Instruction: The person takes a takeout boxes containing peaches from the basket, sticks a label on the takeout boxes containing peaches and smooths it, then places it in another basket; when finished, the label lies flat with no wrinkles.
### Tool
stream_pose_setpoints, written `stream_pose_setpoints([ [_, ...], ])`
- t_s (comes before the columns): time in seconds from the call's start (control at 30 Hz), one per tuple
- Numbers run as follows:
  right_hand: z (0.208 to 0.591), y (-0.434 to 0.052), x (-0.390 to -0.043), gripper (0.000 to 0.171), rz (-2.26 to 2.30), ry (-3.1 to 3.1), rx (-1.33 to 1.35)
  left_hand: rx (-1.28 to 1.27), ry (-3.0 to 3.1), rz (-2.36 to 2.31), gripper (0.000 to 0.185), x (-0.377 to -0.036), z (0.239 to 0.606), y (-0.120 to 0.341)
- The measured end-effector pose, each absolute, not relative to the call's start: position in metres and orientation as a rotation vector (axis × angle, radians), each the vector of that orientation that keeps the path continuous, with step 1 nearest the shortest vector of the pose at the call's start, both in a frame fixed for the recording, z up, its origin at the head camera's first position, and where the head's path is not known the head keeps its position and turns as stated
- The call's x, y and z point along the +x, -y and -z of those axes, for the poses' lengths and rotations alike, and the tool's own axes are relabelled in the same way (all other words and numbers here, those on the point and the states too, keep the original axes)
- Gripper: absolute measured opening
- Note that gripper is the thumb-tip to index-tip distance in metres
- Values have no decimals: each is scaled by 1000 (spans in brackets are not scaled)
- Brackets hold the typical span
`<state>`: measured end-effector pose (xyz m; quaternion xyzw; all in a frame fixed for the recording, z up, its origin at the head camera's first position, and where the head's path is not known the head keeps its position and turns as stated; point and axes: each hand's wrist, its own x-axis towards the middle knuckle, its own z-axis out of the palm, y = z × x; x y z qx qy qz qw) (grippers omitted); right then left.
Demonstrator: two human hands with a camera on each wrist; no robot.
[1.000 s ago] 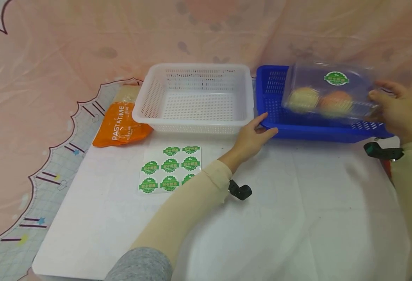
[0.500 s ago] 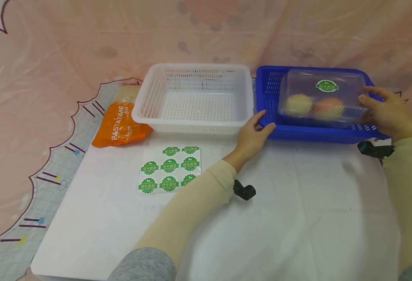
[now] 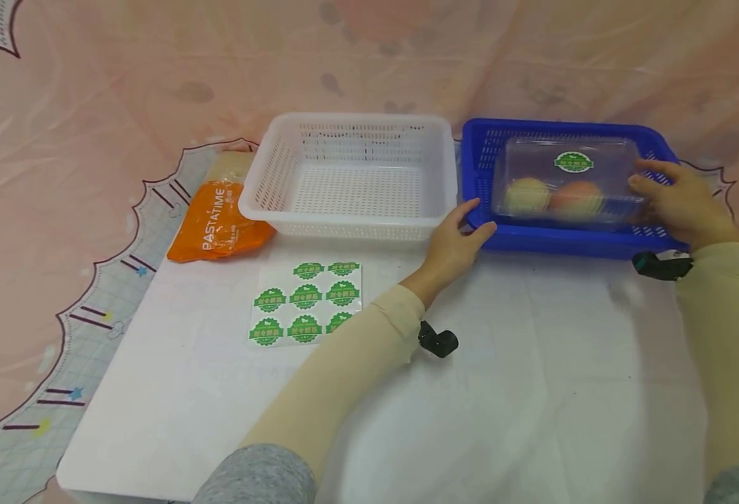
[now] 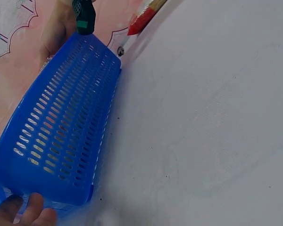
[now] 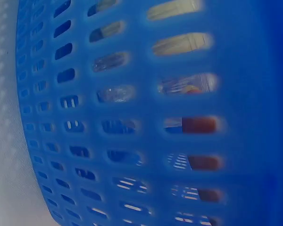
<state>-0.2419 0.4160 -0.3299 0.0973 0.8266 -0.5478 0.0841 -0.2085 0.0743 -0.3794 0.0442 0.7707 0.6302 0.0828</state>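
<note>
Blue basket (image 3: pixel 489 234), white basket (image 3: pixel 350 227), green stickers (image 3: pixel 306 304)

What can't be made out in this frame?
- Head view: print on the green label of the clear box is too small.
- Head view: right hand fingertips are hidden behind the box.
- Right wrist view: only the blue basket wall, blurred; hand out of view.

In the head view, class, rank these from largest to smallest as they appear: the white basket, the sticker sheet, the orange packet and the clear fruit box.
1. white basket
2. clear fruit box, inside the blue basket
3. and 4. sticker sheet and orange packet: too alike to rank, and the packet is partly hidden behind the white basket.
</note>
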Motion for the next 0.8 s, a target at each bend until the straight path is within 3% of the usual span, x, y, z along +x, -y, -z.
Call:
stream_pose_setpoints([
  [0.8, 334, -410, -246, 77, 1258, -2628, 261, 143, -2306, -1851, 56, -209, 377, -71],
])
